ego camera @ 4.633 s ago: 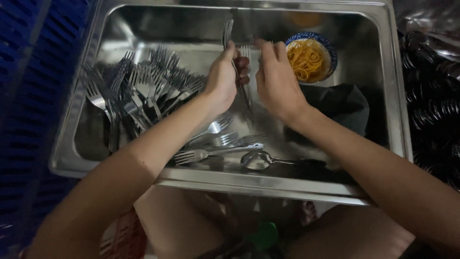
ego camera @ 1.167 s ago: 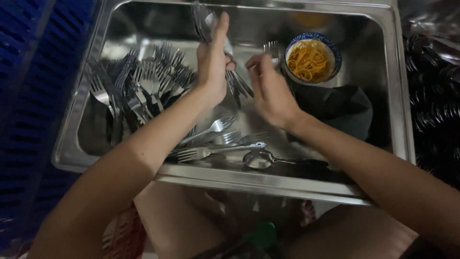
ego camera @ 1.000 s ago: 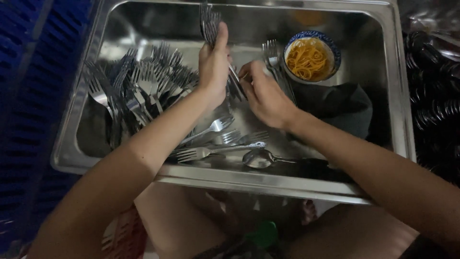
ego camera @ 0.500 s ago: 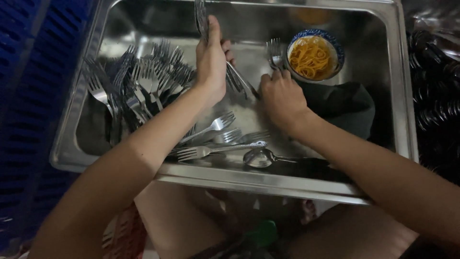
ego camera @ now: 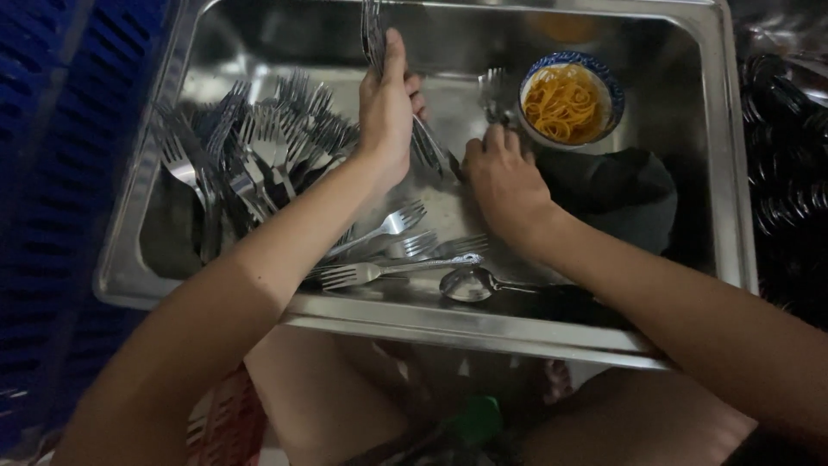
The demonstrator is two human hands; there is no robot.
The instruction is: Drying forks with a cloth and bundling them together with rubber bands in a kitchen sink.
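My left hand (ego camera: 385,112) is closed around a bundle of metal forks (ego camera: 373,34), held upright over the middle of a steel sink basin (ego camera: 431,324). My right hand (ego camera: 500,177) reaches down to the basin floor beside a few forks (ego camera: 493,91) near a blue-rimmed bowl; its fingers touch them, but whether it grips them I cannot tell. A heap of several forks (ego camera: 250,155) fills the basin's left side. Loose forks (ego camera: 388,267) and a spoon (ego camera: 470,283) lie at the front.
A blue-rimmed bowl (ego camera: 569,99) holding a yellow scouring pad sits at the back right. A dark cloth (ego camera: 621,194) lies beside it. A blue plastic crate (ego camera: 60,129) stands on the left, dark stacked items (ego camera: 789,173) on the right. My knees are under the basin.
My left hand has lifted its fork bundle higher and further back. My right hand has let go near the bundle and moved right and down toward the forks by the bowl.
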